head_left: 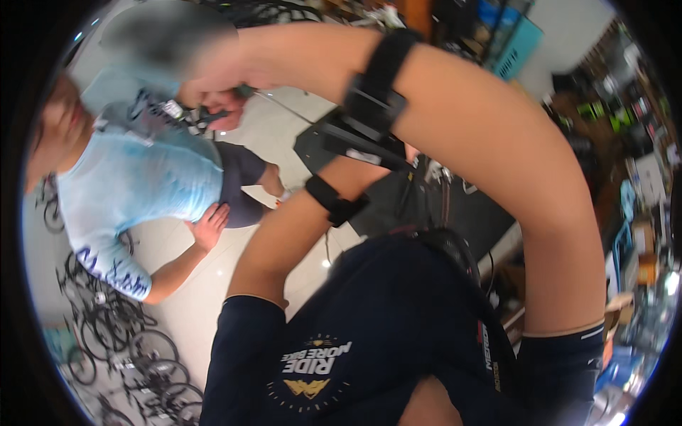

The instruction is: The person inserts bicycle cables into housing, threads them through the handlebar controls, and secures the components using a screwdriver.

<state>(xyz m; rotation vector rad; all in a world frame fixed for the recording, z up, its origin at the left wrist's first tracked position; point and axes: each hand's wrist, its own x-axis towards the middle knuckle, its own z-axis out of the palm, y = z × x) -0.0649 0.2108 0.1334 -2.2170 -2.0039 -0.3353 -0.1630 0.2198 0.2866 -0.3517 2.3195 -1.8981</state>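
Observation:
My right arm reaches up and across to the far left, a black strap with a dark device on its wrist. My right hand is blurred, its fingers curled closed. From it a thin metal rod runs down to the right, seemingly part of a slim tool with a dark grip. Small black parts show by the fingers; their kind is unclear. Under the right wrist lies my left hand, mostly hidden by the strapped device, so its fingers cannot be read. A black strap is around the left wrist too.
A person in a light blue jersey stands close at left, one hand on the hip. Several bicycles line the lower left. A black mat lies on the pale floor beyond my arms. Cluttered shelves run along the right.

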